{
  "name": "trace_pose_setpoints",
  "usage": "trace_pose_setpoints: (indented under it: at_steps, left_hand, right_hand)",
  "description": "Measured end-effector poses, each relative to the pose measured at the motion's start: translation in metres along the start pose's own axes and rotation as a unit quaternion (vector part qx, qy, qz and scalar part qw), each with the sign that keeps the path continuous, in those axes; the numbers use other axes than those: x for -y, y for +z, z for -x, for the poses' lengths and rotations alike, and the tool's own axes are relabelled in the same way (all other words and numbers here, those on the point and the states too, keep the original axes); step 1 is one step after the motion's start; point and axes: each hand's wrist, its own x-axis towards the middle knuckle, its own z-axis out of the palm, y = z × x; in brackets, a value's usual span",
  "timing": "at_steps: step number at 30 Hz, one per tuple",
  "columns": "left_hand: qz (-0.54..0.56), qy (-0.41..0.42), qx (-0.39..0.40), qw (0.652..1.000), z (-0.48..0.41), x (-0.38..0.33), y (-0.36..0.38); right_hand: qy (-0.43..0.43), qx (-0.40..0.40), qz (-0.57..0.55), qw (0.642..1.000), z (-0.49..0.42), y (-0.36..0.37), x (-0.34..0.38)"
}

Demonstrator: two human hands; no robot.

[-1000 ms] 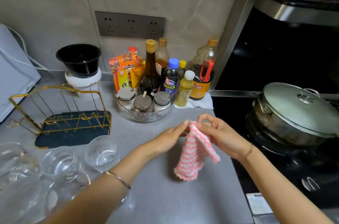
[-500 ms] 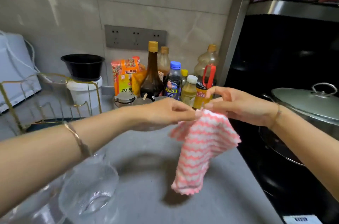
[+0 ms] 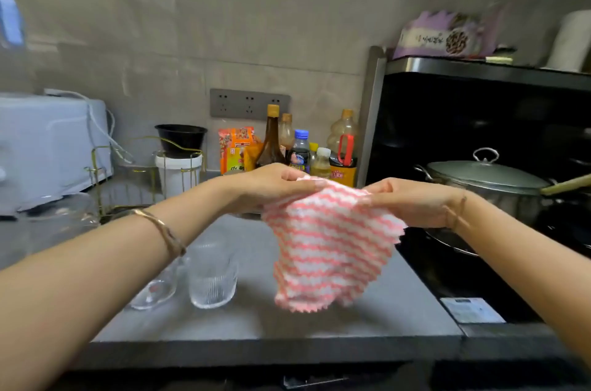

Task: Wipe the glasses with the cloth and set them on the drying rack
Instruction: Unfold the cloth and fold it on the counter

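A pink-and-white striped cloth [image 3: 329,250] hangs spread out above the grey counter [image 3: 367,323]. My left hand [image 3: 271,184] pinches its top left corner and my right hand [image 3: 412,202] pinches its top right corner. A ribbed clear glass [image 3: 212,278] stands on the counter under my left forearm, with another clear glass [image 3: 156,290] beside it, partly hidden by the arm. The gold wire drying rack [image 3: 134,179] stands at the back left, with no glass on it that I can see.
Sauce and oil bottles [image 3: 300,147] crowd the back wall beside a white tub [image 3: 179,173] topped by a black bowl. A lidded pot [image 3: 486,179] sits on the black stove at right. A white appliance [image 3: 48,141] stands at far left. The counter's front edge is near.
Both hands have pulled apart, spreading the bunched cloth open. The view has dropped lower and tilted up, so the glasses now appear under my left forearm.
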Motion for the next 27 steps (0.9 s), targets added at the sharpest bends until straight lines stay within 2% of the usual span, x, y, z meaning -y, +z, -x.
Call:
trace_pose_setpoints:
  at_steps: [5, 9, 11, 14, 16, 18, 20, 23, 27]
  left_hand:
    - [0.001, -0.008, 0.013, 1.000, 0.027, 0.002, 0.002]
    - [0.012, -0.035, 0.016, 0.999, 0.031, 0.007, 0.001]
    - [0.050, -0.048, -0.030, 0.997, 0.025, 0.010, 0.005]
    - [0.114, -0.063, -0.167, 0.977, 0.002, 0.018, 0.018]
    - [0.138, -0.057, -0.249, 0.957, -0.015, 0.019, 0.026]
    - [0.137, -0.023, -0.276, 0.951, -0.031, 0.017, 0.029]
    - [0.124, 0.015, -0.278, 0.952, -0.037, 0.022, 0.032]
    - [0.049, 0.055, -0.260, 0.963, -0.031, 0.050, 0.049]
    - [-0.025, 0.014, -0.139, 0.990, -0.005, 0.099, 0.091]
  right_hand:
    - [-0.016, -0.065, -0.008, 0.998, 0.036, 0.019, 0.001]
    - [-0.033, -0.122, -0.091, 0.988, 0.040, 0.019, -0.015]
    - [-0.034, -0.155, -0.139, 0.978, 0.031, 0.016, -0.026]
    - [-0.047, -0.234, -0.208, 0.948, 0.007, 0.011, -0.042]
    - [-0.076, -0.285, -0.213, 0.932, -0.007, 0.002, -0.044]
    - [-0.117, -0.312, -0.201, 0.921, -0.013, -0.012, -0.043]
    - [-0.140, -0.312, -0.183, 0.922, -0.009, -0.018, -0.046]
    - [-0.116, -0.292, -0.173, 0.934, 0.006, -0.005, -0.082]
    - [-0.016, -0.277, -0.127, 0.952, 0.034, 0.032, -0.153]
